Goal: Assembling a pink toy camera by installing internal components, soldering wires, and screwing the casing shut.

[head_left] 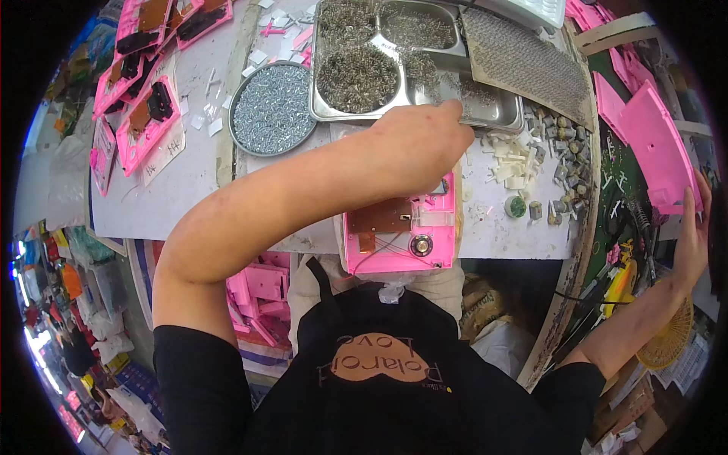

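Held a flat pink plastic panel (654, 140) in the right hand (694, 208), beyond the white tabletop's (508, 241) right edge. Bent the left hand (425, 144) over an open pink plastic case (402, 241) overhanging the near edge; could not tell that hidden grip. Met a divided steel tray (356, 117) just beyond, a round grey dish (231, 114) left, white plastic bits (518, 161) and grey metal cylinders (563, 163) right. Found some room left of the dish.

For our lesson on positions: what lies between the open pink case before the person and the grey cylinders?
White pieces and, nearer the person, a green round piece, in the head view.
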{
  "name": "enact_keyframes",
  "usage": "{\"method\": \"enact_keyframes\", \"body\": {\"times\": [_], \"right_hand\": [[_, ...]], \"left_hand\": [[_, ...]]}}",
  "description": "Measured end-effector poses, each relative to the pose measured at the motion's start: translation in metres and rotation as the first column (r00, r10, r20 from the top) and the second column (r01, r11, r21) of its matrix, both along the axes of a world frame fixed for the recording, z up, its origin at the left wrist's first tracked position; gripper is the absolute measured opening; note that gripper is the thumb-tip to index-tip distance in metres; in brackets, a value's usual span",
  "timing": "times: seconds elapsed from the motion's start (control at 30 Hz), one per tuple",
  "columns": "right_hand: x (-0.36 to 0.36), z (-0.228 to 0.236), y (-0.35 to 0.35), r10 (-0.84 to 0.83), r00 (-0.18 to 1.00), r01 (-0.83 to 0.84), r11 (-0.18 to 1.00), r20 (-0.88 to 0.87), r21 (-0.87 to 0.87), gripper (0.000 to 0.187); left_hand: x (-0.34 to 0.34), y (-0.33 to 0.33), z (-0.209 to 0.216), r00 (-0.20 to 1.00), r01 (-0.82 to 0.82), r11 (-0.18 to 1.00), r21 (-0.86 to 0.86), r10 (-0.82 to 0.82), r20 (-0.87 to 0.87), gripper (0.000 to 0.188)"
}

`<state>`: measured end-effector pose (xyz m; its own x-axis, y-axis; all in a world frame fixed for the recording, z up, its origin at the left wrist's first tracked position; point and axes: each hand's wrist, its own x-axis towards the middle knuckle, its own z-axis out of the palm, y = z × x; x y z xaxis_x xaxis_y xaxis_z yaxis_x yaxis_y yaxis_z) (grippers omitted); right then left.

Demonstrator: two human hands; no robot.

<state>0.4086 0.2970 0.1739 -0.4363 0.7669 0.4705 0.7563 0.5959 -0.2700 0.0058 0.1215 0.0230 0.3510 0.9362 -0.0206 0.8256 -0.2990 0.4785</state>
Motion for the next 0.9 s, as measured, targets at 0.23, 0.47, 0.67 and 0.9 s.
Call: {"method": "enact_keyframes", "body": {"times": [0.23, 0.47, 0.67, 0.9], "right_hand": [[-0.048, 0.032, -0.059, 0.412, 0.907, -0.419, 0.862, -0.085, -0.286, 0.028], [-0.207, 0.019, -0.065, 0.759, 0.623, -0.756, 0.521, -0.191, -0.398, 0.026], [-0.212, -0.063, -0.097, 0.351, 0.515, -0.683, 0.719, -0.782, -0.126, 0.030], [-0.136, -0.142, -0.131, -0.193, 0.490, -0.688, 0.514, -0.850, -0.513, 0.024]], "left_hand": [[-0.041, -0.019, 0.023, 0.960, -0.130, 0.969, 0.212, 0.070, 0.271, 0.035], [-0.033, -0.056, 0.091, 0.936, -0.060, 0.949, 0.309, -0.054, 0.348, 0.039], [-0.037, -0.087, 0.073, 0.237, -0.503, 0.852, -0.143, 0.295, 0.926, 0.033], [0.013, -0.106, 0.028, 0.472, -0.336, 0.887, -0.315, 0.448, 0.759, 0.045]]}}
